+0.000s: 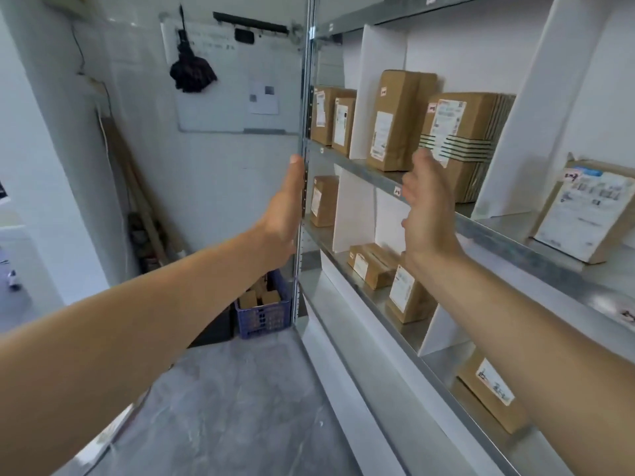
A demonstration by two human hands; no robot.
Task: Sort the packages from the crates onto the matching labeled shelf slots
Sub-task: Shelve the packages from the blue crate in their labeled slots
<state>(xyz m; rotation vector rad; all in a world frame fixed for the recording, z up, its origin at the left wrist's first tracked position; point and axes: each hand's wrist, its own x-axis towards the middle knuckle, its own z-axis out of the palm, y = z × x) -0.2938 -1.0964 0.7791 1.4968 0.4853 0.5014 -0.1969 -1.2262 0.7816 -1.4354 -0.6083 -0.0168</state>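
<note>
My right hand is flat and empty, fingers straight, just in front of the shelf edge. At its 1 o'clock stands the green-banded package. My left hand, also spread and holding nothing, is beside the upright post. At its 6 o'clock, the blue crate on the floor holds packages. I'd read each label before choosing a slot.

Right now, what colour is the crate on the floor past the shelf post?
The crate is blue; it shows clearest in the head view.
</note>
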